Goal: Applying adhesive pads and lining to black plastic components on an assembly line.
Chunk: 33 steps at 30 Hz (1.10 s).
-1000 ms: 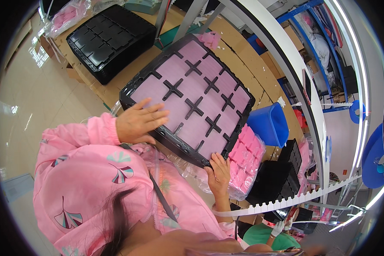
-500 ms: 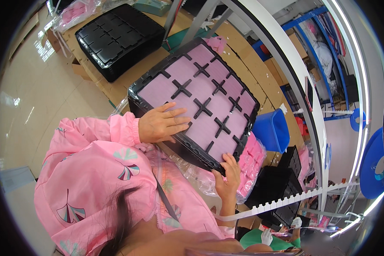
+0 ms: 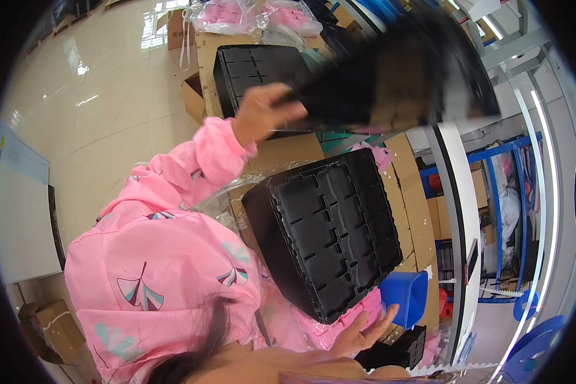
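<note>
My left hand (image 3: 262, 116) is raised over the far part of the bench, its fingers closed on the edge of a thin black plastic tray (image 3: 397, 80). The tray is tilted up and smeared by motion. In front of me stands a stack of black trays (image 3: 339, 237), its top one showing shallow, bare compartments. My right hand (image 3: 363, 331) is low at the near right, just off the stack's near corner, palm up with fingers spread and holding nothing. Beside it lie pink pieces (image 3: 326, 329) in clear plastic.
A blue bin (image 3: 406, 301) stands right of the stack. Another stack of black trays (image 3: 256, 67) sits at the far left of the cardboard-covered bench (image 3: 278, 153). Bagged pink pieces (image 3: 221, 16) lie beyond it. A blue shelf rack (image 3: 493, 211) stands at the right.
Both hands have left the stack; the left has gone up and away with a black tray, the right has opened beside it. Pink panels no longer show on the stack's top.
</note>
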Each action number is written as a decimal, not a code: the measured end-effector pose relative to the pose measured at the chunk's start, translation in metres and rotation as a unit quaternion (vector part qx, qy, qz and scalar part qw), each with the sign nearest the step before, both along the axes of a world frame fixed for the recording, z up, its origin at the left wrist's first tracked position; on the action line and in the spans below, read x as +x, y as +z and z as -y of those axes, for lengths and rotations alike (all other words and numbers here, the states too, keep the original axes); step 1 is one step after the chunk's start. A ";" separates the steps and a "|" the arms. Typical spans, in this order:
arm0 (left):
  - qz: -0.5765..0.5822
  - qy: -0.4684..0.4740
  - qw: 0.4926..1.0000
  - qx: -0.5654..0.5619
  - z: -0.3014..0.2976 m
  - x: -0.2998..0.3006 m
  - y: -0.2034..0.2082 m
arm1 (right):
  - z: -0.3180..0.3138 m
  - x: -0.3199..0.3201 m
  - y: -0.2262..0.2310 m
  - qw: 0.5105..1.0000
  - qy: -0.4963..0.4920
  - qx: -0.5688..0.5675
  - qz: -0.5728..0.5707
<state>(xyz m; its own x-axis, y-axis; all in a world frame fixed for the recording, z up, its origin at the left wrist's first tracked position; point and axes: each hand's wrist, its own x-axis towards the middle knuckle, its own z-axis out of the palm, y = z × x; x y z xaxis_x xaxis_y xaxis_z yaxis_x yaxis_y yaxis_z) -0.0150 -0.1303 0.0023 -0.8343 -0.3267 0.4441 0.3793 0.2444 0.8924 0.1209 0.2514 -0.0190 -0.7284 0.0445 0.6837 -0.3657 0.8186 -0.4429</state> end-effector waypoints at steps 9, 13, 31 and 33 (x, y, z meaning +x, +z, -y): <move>-0.052 -0.035 0.849 0.525 0.151 -0.100 -0.117 | 0.009 -0.008 -0.023 0.995 -0.005 -0.034 0.088; 0.023 -0.033 0.836 0.547 0.202 -0.159 -0.222 | 0.010 -0.010 -0.030 0.994 -0.008 -0.002 0.111; 0.331 0.377 0.863 0.058 0.199 -0.180 -0.242 | 0.007 -0.005 -0.060 0.983 -0.016 -0.016 0.184; 0.327 0.399 0.856 0.030 0.195 -0.181 -0.238 | 0.006 -0.005 -0.063 0.982 -0.011 -0.028 0.185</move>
<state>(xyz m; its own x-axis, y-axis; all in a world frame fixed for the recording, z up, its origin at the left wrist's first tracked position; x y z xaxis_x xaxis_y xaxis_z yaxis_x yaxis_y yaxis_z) -0.1959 -0.3250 -0.2362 -0.3985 -0.9144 -0.0712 -0.4727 0.1382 0.8703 0.1154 0.2453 -0.0817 -0.9250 0.0936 0.3681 -0.1528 0.7955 -0.5863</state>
